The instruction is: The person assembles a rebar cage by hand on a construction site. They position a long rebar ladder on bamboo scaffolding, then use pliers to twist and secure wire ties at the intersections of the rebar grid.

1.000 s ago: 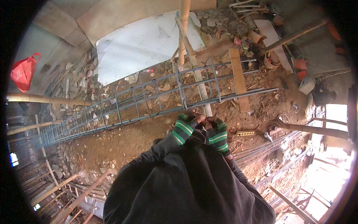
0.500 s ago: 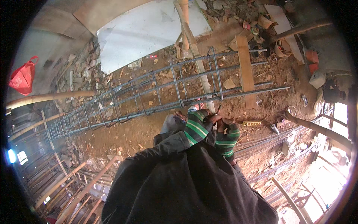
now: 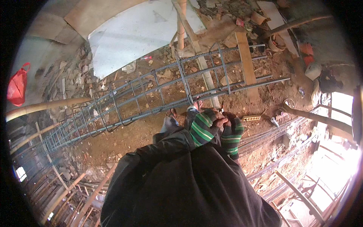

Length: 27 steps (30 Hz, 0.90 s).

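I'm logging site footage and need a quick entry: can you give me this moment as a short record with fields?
setting: dirt ground strewn with rubble
left hand: in a green striped fingerless glove, pressed against the right hand
right hand: same kind of glove, fingers hidden
held item: cannot tell
nearest thing: long rebar cage lying on its side just ahead of the hands
around: wooden plank, bamboo pole, red plastic bag, white sheet

Construction site around me, bare reddish earth underfoot, long steel rebar cage (image 3: 151,94) lying across the ground, loose reinforcing bars (image 3: 272,132) beside it, bamboo poles (image 3: 45,106), timber plank (image 3: 247,64), brick rubble (image 3: 72,79), white sheet (image 3: 140,34).
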### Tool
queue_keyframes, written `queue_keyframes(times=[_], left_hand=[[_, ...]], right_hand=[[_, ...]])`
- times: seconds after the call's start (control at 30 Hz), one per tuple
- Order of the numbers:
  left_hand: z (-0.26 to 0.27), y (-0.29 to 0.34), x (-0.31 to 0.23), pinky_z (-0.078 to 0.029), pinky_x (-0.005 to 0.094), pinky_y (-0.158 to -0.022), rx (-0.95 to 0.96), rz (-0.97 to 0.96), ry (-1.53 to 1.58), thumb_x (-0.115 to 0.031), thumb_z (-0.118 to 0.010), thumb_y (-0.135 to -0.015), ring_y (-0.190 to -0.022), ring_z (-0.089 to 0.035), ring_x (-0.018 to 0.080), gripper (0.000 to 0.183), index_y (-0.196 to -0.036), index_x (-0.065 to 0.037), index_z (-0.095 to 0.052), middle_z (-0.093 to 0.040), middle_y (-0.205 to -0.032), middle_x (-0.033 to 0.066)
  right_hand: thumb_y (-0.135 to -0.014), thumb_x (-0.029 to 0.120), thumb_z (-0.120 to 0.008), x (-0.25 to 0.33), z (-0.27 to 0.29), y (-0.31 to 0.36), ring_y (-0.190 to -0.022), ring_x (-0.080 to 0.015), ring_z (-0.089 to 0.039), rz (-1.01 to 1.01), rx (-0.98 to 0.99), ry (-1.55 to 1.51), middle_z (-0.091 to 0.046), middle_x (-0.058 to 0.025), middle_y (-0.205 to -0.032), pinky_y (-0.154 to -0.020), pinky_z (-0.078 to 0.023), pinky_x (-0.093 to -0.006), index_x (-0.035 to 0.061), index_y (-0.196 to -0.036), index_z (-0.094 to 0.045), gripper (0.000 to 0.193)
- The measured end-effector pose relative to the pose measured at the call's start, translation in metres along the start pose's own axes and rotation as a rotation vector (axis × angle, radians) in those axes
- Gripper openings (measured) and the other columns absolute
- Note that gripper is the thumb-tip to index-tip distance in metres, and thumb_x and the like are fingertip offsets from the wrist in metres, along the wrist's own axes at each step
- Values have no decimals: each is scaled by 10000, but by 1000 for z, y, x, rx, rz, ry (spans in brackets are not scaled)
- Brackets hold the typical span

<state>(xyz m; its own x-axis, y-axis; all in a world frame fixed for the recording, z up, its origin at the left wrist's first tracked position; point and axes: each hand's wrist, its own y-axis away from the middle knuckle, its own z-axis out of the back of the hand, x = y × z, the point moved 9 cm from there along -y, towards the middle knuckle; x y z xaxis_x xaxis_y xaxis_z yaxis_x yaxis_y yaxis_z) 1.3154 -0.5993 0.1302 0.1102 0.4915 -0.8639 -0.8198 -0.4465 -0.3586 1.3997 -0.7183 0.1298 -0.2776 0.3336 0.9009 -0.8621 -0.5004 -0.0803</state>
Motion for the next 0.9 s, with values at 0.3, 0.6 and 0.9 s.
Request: queue_keyframes(times=[0.3,0.6,0.9], left_hand=[[-68,104,143,-548,412,-864,-262,1167,1392,19,-663,-863,-770,-690,281,445,-1272,-68,-512,-667,-1004,143],[9,81,72,-493,244,-722,172,526,554,-112,-666,-947,-813,-586,68,107,-1020,-45,-706,-686,-906,-10],[4,88,37,-551,278,-727,575,669,796,-96,-663,-956,-816,-664,133,118,-1058,-36,-667,-715,-961,65]], right_hand=[[-868,136,-695,41,-20,46,-786,-348,-633,107,31,294,-662,-180,-891,-706,-500,-417,21,-985,-675,165],[-946,120,-603,-1,-43,103,-842,-245,-639,-249,-150,-302,-680,-152,-947,-772,-498,-361,-23,-1029,-635,169],[-963,143,-609,-18,-39,149,-812,-130,-616,-453,-276,-498,-681,-62,-915,-743,-501,-276,-16,-1069,-648,195]])
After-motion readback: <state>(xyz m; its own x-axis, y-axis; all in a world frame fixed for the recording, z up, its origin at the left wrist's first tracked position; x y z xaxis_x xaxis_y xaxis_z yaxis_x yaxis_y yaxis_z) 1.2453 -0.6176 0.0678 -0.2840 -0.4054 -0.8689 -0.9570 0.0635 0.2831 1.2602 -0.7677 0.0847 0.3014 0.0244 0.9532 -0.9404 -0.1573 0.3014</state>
